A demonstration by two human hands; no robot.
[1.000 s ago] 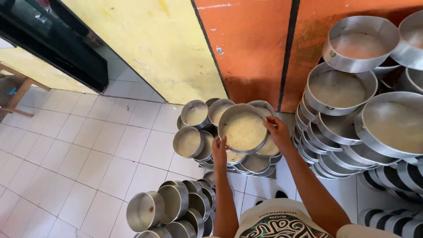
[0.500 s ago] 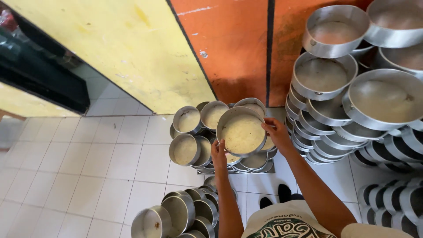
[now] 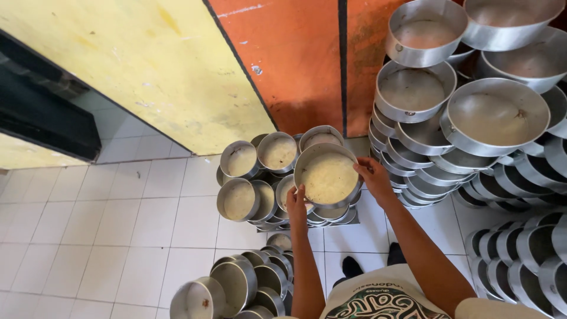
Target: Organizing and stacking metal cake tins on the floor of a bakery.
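I hold a round metal baking pan [image 3: 326, 175] with a pale floury inside, gripped on both sides. My left hand [image 3: 296, 204] clasps its near-left rim and my right hand [image 3: 373, 177] clasps its right rim. The pan hovers just above a low cluster of similar stacked pans [image 3: 258, 177] standing on the white tiled floor [image 3: 118, 236], close to the orange wall [image 3: 295, 65].
Tall leaning stacks of larger metal pans [image 3: 466, 118] fill the right side. More pans [image 3: 236, 283] lie at the bottom centre and others [image 3: 520, 254] at the lower right. A yellow panel [image 3: 130, 65] leans at the left. My dark shoes [image 3: 372, 263] show below.
The view has shifted slightly; the pan stays in both hands above the low stack, sitting a little lower and nearer the stack than before.
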